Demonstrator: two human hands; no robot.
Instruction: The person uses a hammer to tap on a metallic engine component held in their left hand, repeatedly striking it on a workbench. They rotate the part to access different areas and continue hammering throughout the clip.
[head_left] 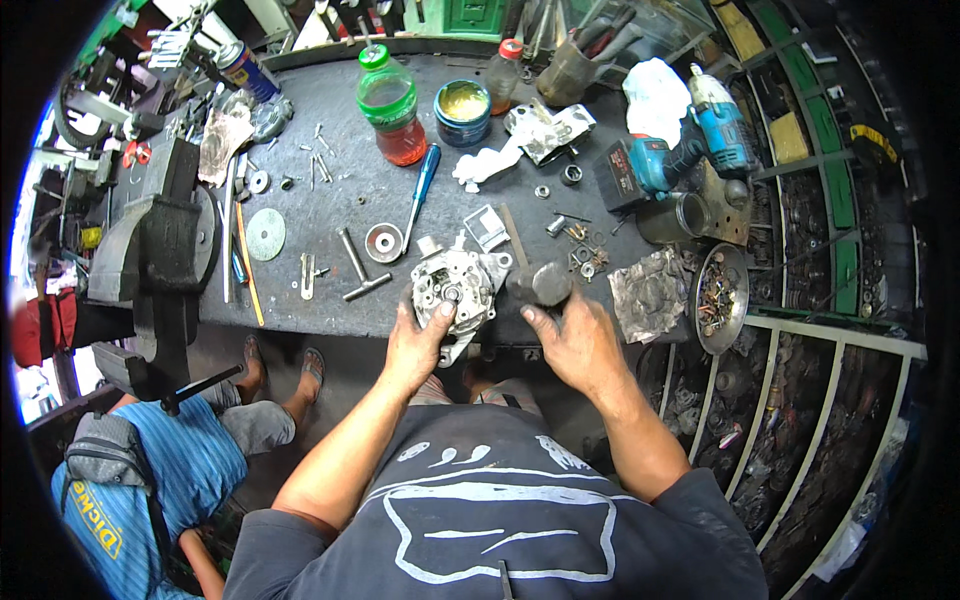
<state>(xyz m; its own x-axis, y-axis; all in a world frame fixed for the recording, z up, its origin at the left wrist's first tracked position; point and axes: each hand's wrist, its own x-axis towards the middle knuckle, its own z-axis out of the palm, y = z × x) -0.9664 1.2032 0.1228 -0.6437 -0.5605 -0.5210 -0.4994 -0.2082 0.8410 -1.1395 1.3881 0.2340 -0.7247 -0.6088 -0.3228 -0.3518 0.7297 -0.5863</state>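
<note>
My left hand (415, 348) grips the near left edge of a round cast-metal housing (452, 285), its thumb lying over the front face beside the central hub. The housing is light grey, with several bolt lugs and a protruding ear on the right. Just right of it, my right hand (583, 345) is closed at the dark, blunt head of a hammer (548, 285); a narrow handle-like bar points away from me. Most of my right fingers are hidden behind the head. A small square metal frame (487, 228) lies beyond the housing.
Nearby lie a T-handle wrench (362, 265), a pulley-like disc (384, 242), a blue screwdriver (422, 195) and small fasteners (585, 250). Bottles (390, 110) and a grease tub (463, 112) stand farther back. A cordless impact wrench (660, 165) is at right, a vise (170, 235) at left. Another person (165, 470) is lower left.
</note>
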